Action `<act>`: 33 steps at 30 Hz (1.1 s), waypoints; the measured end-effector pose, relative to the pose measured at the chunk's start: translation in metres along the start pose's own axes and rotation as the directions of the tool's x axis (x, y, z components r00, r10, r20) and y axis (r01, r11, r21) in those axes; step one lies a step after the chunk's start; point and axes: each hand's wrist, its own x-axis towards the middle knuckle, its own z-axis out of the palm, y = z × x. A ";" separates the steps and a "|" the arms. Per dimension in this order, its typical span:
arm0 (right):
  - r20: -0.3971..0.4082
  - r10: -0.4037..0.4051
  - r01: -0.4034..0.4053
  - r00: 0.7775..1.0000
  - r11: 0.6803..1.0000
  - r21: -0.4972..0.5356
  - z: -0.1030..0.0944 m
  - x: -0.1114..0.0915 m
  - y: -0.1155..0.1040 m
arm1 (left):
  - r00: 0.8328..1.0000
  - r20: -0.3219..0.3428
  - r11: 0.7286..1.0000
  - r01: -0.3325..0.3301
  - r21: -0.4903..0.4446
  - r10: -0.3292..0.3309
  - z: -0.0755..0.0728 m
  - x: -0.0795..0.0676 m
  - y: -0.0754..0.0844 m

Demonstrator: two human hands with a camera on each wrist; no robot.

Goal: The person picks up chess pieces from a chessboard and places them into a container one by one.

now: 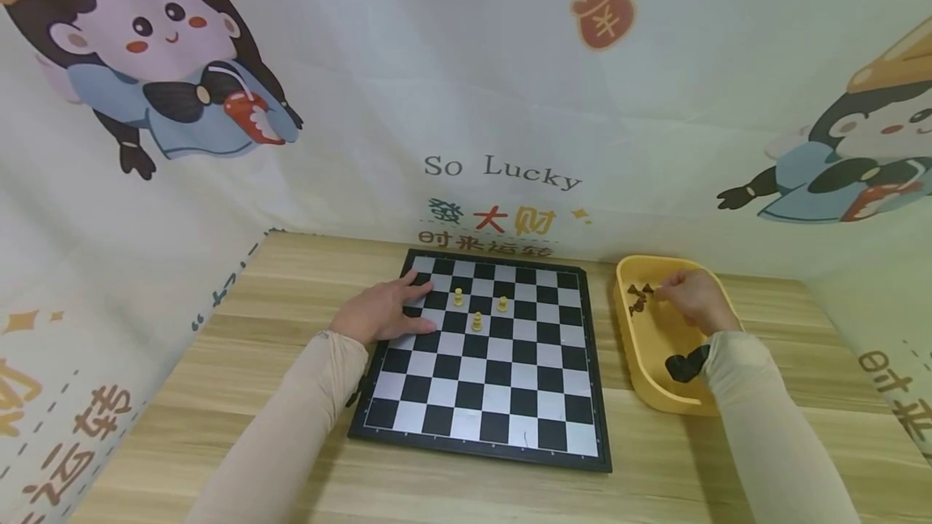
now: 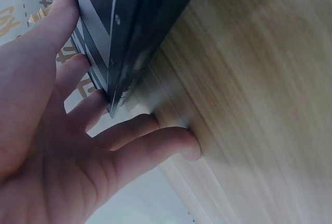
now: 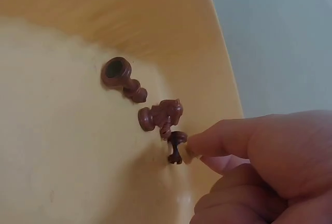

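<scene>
A black-and-white chessboard (image 1: 495,395) lies on the wooden table, with three pale yellow pawns (image 1: 476,321) standing toward its far left part. My left hand (image 1: 386,310) rests spread over the board's left edge; in the left wrist view its thumb and two fingers lie along the board while the others reach down toward the table. Over the far part of a yellow tray (image 1: 636,354), my right hand (image 1: 695,296) has its fingers bent. In the right wrist view its fingertips meet a dark brown chess piece (image 3: 177,146); whether they grip it I cannot tell.
Beside that piece lie a brown knight (image 3: 163,114) and a toppled brown pawn (image 3: 122,76) on the tray floor. A printed cloth (image 1: 502,103) hangs behind the table (image 1: 240,330). The tray stands to the right of the board, its wall raised all round.
</scene>
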 end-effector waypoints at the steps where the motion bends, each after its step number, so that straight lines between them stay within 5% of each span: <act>1: 0.002 0.004 -0.004 1.000 1.000 0.002 0.000 0.001 0.001 | 1.000 0.001 1.000 0.001 -0.003 -0.001 0.000 0.000 0.000; 14: 0.047 0.039 -0.041 0.998 0.998 0.042 0.000 0.001 0.001 | 1.000 -0.009 1.000 -0.015 0.008 0.015 -0.003 0.000 0.002; 33: 0.070 -0.019 0.013 0.997 0.996 0.085 -0.011 -0.011 -0.019 | 1.000 -0.004 1.000 -0.003 -0.004 0.003 0.000 -0.002 0.000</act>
